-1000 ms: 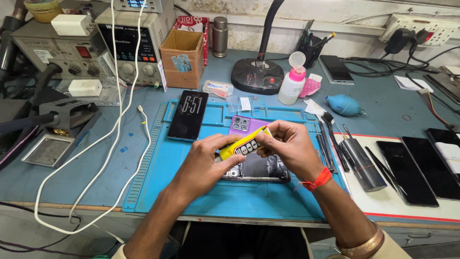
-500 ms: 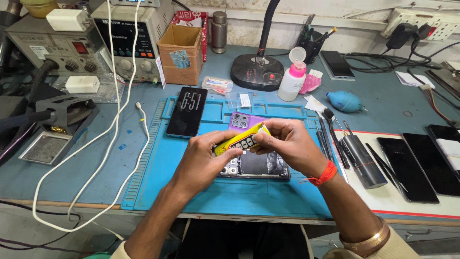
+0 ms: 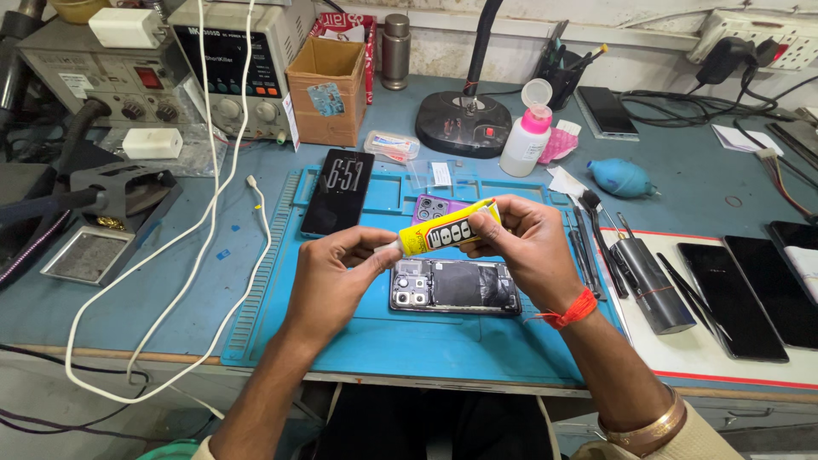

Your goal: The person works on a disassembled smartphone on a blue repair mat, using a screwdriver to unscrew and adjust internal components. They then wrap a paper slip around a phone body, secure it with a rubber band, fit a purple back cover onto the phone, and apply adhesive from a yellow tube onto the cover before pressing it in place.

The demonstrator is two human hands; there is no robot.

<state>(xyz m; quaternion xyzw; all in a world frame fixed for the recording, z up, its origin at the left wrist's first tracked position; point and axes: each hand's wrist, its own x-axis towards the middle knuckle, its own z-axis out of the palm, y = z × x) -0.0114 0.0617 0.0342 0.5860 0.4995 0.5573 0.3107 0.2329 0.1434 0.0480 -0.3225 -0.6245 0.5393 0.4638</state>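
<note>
Head view: opened phone point(image 3: 456, 287) beneath glue tube point(image 3: 443, 228).

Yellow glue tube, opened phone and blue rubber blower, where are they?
Yellow glue tube point(image 3: 447, 230), head view, middle of tube.
Opened phone point(image 3: 464, 288), head view, exposed inside.
Blue rubber blower point(image 3: 622, 177), head view, round bulb.

An opened phone point(image 3: 455, 287) lies on the mat point(image 3: 358, 336), below a glue tube point(image 3: 447, 228).

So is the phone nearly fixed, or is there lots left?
Done: the phone lies opened on the blue mat, insides showing. In hand: the right hand holds a yellow glue tube, the left hand at its tip. Left: the purple back cover is still off.
</note>
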